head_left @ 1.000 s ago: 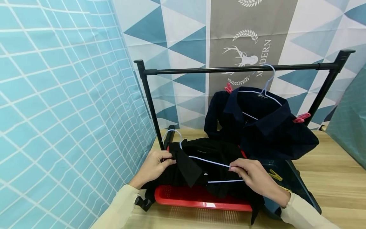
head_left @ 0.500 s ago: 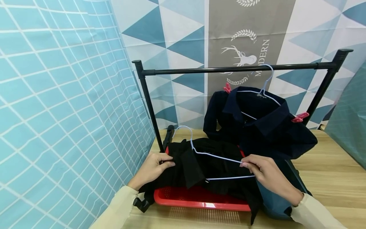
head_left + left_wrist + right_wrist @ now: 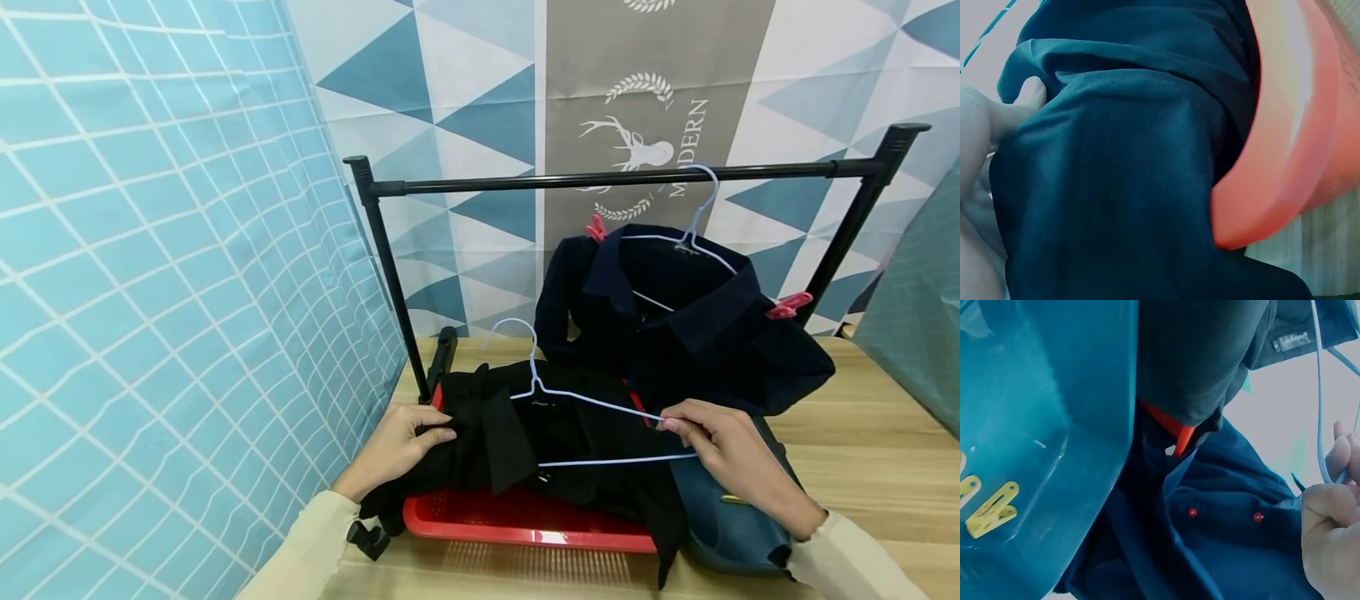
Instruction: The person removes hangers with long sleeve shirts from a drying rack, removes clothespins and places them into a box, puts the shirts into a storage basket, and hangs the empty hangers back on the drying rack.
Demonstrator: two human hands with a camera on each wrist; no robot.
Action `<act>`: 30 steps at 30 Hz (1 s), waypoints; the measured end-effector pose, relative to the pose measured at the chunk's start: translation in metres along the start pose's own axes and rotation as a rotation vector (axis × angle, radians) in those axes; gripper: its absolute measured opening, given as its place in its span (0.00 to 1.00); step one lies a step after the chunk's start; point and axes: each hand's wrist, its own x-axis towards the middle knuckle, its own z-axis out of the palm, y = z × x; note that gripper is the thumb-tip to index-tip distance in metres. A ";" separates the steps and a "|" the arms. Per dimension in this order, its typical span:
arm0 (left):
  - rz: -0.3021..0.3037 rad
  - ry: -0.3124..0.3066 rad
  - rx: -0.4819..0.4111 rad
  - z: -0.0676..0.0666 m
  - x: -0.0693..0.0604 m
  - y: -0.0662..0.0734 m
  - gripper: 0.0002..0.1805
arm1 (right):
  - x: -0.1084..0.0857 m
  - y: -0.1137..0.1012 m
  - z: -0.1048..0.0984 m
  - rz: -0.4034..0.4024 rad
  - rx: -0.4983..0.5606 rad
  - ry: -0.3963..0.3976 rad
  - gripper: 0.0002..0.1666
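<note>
A black collared shirt [image 3: 465, 450] lies over a red basket [image 3: 525, 533]. My left hand [image 3: 401, 446] pinches the shirt near its left shoulder; the left wrist view shows the thumb on the folded cloth. In my right hand [image 3: 723, 450] is the right end of a pale blue wire hanger [image 3: 600, 403], pinched between thumb and fingers. The hanger's left part goes into the shirt's collar and is hidden there. Its hook stands up above the collar, while its right end sticks out past the shirt over the dark blue bin [image 3: 720, 533].
A dark navy shirt [image 3: 697, 333] hangs on another hanger from the black rack's bar [image 3: 525, 182], with pink clips [image 3: 789, 306] at its shoulders. Yellow clips [image 3: 994, 509] lie in the bin. A blue checked curtain [image 3: 187, 292] stands close on the left.
My right hand has moved right, drawing the hanger along with it, so the hook now stands over the collar's middle. The left hand has stayed nearly in place on the shirt.
</note>
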 end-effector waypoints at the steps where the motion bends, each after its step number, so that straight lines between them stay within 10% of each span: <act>1: 0.002 0.002 0.005 0.001 0.000 -0.001 0.09 | -0.001 0.001 -0.001 0.009 -0.007 0.001 0.21; 30: 0.038 0.020 0.062 0.007 -0.008 -0.020 0.09 | -0.013 0.013 -0.020 0.052 -0.092 0.062 0.19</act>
